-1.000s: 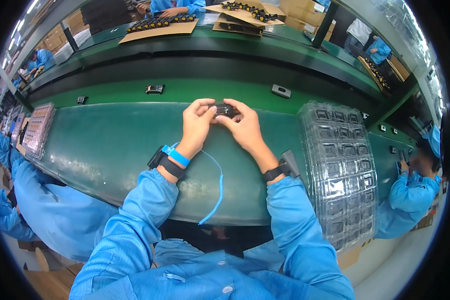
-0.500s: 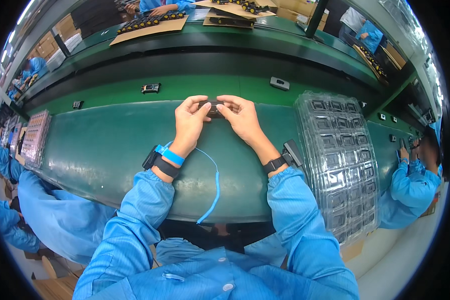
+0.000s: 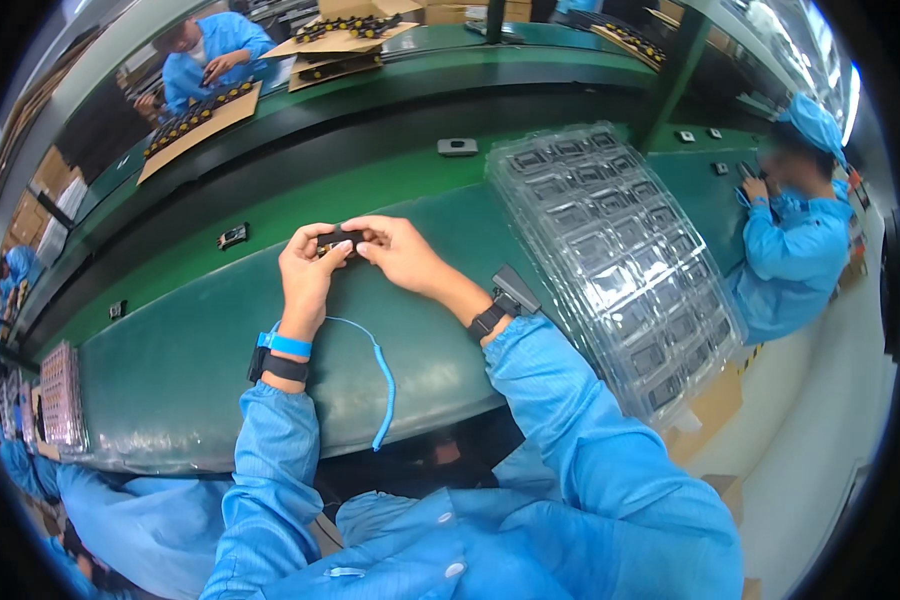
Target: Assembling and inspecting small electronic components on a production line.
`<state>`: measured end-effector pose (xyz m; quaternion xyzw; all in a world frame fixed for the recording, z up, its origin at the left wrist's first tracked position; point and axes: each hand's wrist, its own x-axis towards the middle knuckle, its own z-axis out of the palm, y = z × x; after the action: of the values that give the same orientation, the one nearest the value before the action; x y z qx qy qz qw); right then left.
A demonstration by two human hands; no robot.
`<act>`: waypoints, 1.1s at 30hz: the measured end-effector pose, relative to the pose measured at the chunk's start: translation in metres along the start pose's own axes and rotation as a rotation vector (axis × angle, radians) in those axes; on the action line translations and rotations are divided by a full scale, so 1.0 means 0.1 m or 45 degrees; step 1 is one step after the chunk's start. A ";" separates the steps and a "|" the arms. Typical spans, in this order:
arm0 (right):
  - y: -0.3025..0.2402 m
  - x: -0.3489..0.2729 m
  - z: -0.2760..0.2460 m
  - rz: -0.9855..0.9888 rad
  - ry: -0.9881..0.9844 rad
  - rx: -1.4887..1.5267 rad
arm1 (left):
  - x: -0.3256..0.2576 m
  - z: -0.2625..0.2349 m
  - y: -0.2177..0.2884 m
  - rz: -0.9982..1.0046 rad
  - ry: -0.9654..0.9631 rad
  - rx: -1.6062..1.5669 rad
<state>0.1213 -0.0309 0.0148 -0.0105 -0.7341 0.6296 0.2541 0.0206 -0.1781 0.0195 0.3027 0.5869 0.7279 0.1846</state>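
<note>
Between my two hands is a small dark rectangular device [image 3: 338, 240], held above the green work surface. My left hand [image 3: 306, 275] pinches its left end with thumb and fingers. At the opposite end my right hand [image 3: 402, 256] grips it, the thumb pressed against the near side. The fingers cover much of the device, so its details are hidden. A blue wrist strap [image 3: 290, 345] circles my left wrist, and its coiled blue cord [image 3: 385, 385] trails over the work surface [image 3: 190, 370].
Stacked clear plastic trays [image 3: 610, 255] stand to my right. Along the green strip behind lie a grey case [image 3: 457, 147] and a small open device [image 3: 233, 236]. A co-worker [image 3: 795, 235] sits at the right; another person [image 3: 210, 65] works across the bench beside cardboard sheets [image 3: 200, 130] of parts.
The view has swung to the right, so the bench and trays sit further left in it. Both hands still hold the dark device, and it appears slightly tilted differently.
</note>
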 end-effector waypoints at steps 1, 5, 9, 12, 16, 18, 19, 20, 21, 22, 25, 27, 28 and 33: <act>-0.02 -0.08 0.01 -0.031 0.009 0.067 | -0.02 -0.01 0.01 0.011 0.005 0.012; -0.13 -0.76 -0.11 0.156 0.294 -0.254 | -0.06 0.06 0.05 -0.023 0.000 0.028; -0.48 -1.59 -0.17 -0.007 0.303 -0.651 | -0.08 0.05 0.02 -0.041 -0.005 0.057; -1.02 -2.09 -0.35 -0.113 -0.088 -0.729 | -0.06 -0.03 -0.03 -0.015 0.013 0.119; -2.24 -2.39 -1.09 0.460 -0.319 -0.472 | -0.08 0.01 0.02 -0.036 0.002 0.115; -2.46 -2.45 -1.45 0.298 0.350 -0.948 | -0.06 0.01 0.04 -0.055 0.013 0.112; -2.45 -2.45 -1.75 0.322 0.533 -1.197 | -0.06 0.01 0.04 -0.050 0.007 0.110; -2.38 -2.47 -2.10 0.347 0.724 -1.452 | -0.06 0.03 0.02 -0.060 0.007 0.131; -2.24 -2.59 -2.45 0.457 0.763 -1.746 | -0.05 0.07 0.01 -0.066 0.005 0.150; -2.10 -2.71 -2.70 0.571 0.794 -2.037 | -0.04 0.10 0.01 -0.059 -0.005 0.141; -1.89 -2.70 -2.82 0.879 0.662 -2.061 | -0.10 0.03 0.05 -0.036 0.038 0.152; -1.80 -2.76 -2.83 0.731 0.732 -2.019 | -0.12 -0.02 0.10 0.010 0.013 0.125; -1.69 -2.83 -2.89 0.646 0.790 -1.970 | -0.10 0.01 0.04 -0.024 0.017 0.131; -1.66 -2.78 -3.08 0.560 0.720 -2.006 | -0.10 0.02 0.01 -0.028 -0.004 0.111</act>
<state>0.5329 0.1241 0.0935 -0.4816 -0.8471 -0.0539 0.2182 0.0294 -0.1832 0.0187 0.3052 0.6211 0.6990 0.1803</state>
